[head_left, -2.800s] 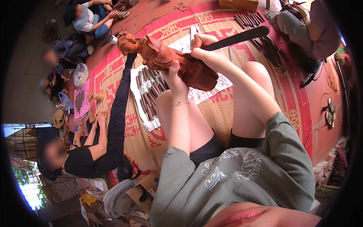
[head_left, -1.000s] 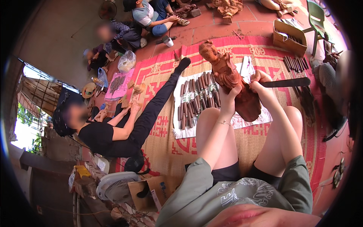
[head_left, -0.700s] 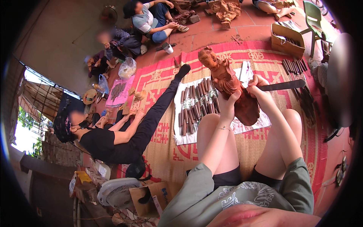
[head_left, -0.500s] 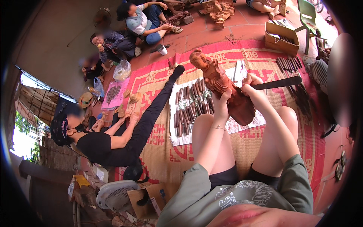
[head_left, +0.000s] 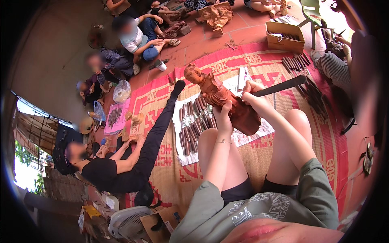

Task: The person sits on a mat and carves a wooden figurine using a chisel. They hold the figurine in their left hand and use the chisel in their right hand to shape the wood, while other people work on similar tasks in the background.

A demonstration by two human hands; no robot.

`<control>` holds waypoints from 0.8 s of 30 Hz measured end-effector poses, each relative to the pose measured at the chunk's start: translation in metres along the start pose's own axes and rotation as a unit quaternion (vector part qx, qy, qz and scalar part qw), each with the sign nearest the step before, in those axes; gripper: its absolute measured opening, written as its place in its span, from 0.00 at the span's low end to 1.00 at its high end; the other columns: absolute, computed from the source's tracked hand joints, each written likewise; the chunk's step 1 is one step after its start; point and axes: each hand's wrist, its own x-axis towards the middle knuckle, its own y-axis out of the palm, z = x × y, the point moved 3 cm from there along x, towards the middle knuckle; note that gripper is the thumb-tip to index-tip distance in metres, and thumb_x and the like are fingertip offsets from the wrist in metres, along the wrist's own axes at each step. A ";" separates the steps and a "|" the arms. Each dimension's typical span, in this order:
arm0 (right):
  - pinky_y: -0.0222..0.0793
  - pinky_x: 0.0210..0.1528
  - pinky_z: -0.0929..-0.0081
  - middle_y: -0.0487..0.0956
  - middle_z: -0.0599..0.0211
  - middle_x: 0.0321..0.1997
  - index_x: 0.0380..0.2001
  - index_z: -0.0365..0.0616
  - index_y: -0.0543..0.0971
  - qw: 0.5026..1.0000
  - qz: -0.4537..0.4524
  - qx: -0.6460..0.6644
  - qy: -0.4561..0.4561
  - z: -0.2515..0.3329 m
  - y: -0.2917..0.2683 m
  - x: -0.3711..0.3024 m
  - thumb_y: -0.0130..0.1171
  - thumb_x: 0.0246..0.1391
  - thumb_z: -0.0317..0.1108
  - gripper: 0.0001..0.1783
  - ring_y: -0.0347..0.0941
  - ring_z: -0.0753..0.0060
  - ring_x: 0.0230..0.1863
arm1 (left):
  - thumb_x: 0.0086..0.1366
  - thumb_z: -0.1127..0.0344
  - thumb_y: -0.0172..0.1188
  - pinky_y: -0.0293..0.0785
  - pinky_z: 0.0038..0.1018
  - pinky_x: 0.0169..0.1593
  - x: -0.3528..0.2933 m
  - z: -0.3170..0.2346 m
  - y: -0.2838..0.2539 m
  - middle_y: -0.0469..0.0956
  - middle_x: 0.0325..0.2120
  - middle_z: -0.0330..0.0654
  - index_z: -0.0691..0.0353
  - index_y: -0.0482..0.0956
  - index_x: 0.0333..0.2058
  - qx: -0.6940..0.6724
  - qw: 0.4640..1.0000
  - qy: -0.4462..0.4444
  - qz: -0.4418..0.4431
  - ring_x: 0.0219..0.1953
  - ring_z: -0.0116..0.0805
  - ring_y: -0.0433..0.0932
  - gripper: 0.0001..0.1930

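A carved reddish-brown wooden statue [head_left: 214, 92] of a robed figure leans over my lap, its head tilted away to the upper left. My left hand [head_left: 224, 117] is wrapped around the statue's lower left side, thumb upward. At its right side, my right hand [head_left: 252, 92] grips a long flat dark tool [head_left: 283, 84], whose rounded end sticks out to the right; the end toward the wood is hidden by my fingers. Just left of the statue, several wooden-handled carving chisels [head_left: 190, 133] lie in rows on a white cloth [head_left: 181, 157].
A patterned red-and-straw mat [head_left: 162, 141] spreads beneath me. More tools [head_left: 296, 62] and a wooden box [head_left: 285, 44] are at the far right. A co-worker in black [head_left: 101, 170] sits left, a leg stretched toward the cloth. A fan [head_left: 131, 222] and cardboard box [head_left: 162, 229] stand lower left.
The whole view has shifted, so the statue and both hands appear further left. Both grips look unchanged. At the far right, another person's arm and hand now show.
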 end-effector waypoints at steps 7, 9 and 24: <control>0.57 0.26 0.86 0.67 0.79 0.20 0.19 0.45 0.64 1.000 0.008 0.014 0.003 0.001 0.002 -0.001 0.52 0.43 0.25 0.08 0.60 0.89 0.23 | 0.53 0.56 0.64 0.62 0.26 0.51 0.002 -0.003 0.000 0.68 0.44 0.39 0.67 0.64 0.50 0.044 0.999 0.020 0.025 0.45 0.29 0.67 0.31; 0.56 0.26 0.86 0.66 0.79 0.19 0.19 0.45 0.64 1.000 0.012 -0.002 -0.013 -0.005 -0.003 0.000 0.52 0.43 0.25 0.08 0.60 0.88 0.23 | 0.53 0.56 0.63 0.62 0.26 0.51 0.002 0.000 -0.001 0.68 0.45 0.39 0.67 0.63 0.51 0.033 0.999 0.007 0.021 0.45 0.29 0.67 0.31; 0.56 0.25 0.86 0.66 0.79 0.20 0.19 0.46 0.64 0.998 0.003 -0.047 -0.033 -0.001 -0.002 0.000 0.52 0.44 0.25 0.07 0.59 0.88 0.23 | 0.53 0.57 0.63 0.62 0.25 0.51 0.000 -0.003 0.001 0.67 0.45 0.39 0.67 0.62 0.51 0.006 1.000 0.007 0.017 0.46 0.28 0.67 0.31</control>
